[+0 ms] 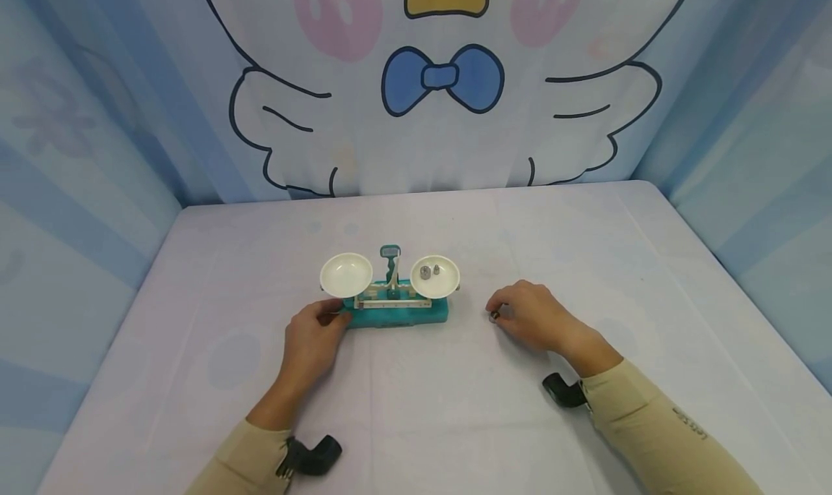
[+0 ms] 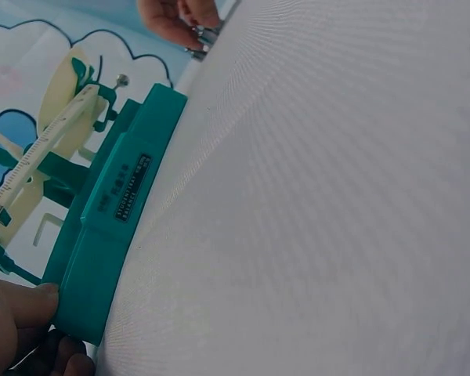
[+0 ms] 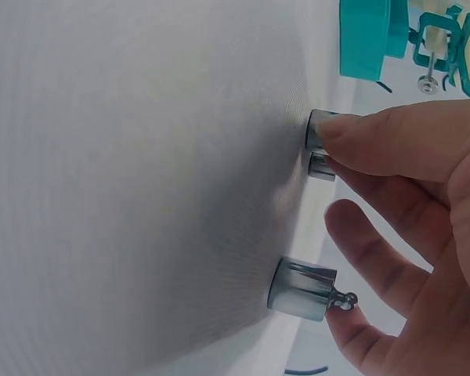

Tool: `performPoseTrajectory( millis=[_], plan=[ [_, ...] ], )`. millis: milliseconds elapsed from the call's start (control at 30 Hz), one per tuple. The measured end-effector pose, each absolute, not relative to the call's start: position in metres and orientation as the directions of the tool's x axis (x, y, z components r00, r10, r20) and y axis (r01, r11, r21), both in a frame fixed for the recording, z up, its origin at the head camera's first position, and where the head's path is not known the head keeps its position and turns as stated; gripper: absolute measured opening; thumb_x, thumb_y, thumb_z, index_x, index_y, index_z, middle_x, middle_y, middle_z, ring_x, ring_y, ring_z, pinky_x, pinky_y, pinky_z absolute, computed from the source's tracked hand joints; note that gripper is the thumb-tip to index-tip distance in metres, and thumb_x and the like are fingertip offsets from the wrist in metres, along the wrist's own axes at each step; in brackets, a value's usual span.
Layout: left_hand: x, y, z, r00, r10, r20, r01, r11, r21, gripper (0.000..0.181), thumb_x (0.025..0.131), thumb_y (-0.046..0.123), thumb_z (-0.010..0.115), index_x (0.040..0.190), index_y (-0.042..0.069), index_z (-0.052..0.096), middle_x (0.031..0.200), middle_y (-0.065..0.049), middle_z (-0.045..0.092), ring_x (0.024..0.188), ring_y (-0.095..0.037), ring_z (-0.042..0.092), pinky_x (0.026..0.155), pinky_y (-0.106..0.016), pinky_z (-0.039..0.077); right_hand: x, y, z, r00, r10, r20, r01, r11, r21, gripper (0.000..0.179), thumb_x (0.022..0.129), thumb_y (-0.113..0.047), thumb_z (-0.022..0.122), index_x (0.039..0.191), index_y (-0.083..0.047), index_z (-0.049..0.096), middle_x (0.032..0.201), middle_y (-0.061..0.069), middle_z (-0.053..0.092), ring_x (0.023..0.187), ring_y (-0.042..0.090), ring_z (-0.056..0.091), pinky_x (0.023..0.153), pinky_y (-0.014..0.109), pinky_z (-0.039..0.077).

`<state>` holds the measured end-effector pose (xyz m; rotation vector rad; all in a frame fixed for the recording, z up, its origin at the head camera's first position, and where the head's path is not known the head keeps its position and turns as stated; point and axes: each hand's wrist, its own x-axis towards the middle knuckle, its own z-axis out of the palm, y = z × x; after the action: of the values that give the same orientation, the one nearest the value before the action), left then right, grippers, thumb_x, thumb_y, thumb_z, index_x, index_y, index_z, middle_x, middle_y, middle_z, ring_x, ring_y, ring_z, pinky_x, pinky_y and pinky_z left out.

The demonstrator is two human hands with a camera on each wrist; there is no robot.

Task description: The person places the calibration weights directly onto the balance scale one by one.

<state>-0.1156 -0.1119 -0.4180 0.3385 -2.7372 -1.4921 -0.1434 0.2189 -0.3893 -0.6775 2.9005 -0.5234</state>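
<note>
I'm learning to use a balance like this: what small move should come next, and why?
Probably lift the weight pinched by the right hand towards the right pan, since two weights already sit there and the left hand grips the green base.

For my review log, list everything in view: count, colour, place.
balance scale: one, teal with cream beam, mid-table
pans: two, cream, atop the scale's two ends
pan weights: two, silver-grey, in the right pan
table weights: three visible, silver, at the right hand, which pinches one
tablecloth: one, whitish, over the table
curtain: blue and white, cartoon print, around the table
wrist cameras: two, black, one per wrist
sleeves: two, tan, on both arms
left hand: one, bare, gripping the scale's left end
right hand: one, bare, right of the scale
</note>
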Motion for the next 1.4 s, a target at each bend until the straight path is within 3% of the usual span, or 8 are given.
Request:
performPoseTrajectory(
  millis=[733,1400],
  plan=[
    [-0.115,-0.113,-0.419,-0.983,-0.173,-0.066,-0.149,0.528,0.836,0.037,0.098,0.012,0.061,0.128,-0.007,0.06,0.119,-0.022,0.066,0.108,-0.032,0.062,0.088,-0.046,0.053,-0.14,0.222,-0.385,-0.914,-0.406,-0.026,-0.364,0.844,-0.395,0.016,0.087,-0.007,0.073,0.103,-0.008,0.076,0.104,0.004,0.072,0.108,0.031,0.06,0.095,0.053,0.047],
    [-0.115,-0.112,-0.419,-0.98,-0.184,-0.079,-0.167,0.528,0.833,0.036,0.098,0.012,0.061,0.129,-0.006,0.06,0.12,-0.022,0.065,0.109,-0.032,0.061,0.089,-0.045,0.052,-0.137,0.213,-0.355,-0.909,-0.377,0.176,-0.415,0.794,-0.445,0.014,0.09,-0.014,0.074,0.103,-0.008,0.074,0.102,0.005,0.072,0.104,0.03,0.063,0.092,0.052,0.05]
  ],
)
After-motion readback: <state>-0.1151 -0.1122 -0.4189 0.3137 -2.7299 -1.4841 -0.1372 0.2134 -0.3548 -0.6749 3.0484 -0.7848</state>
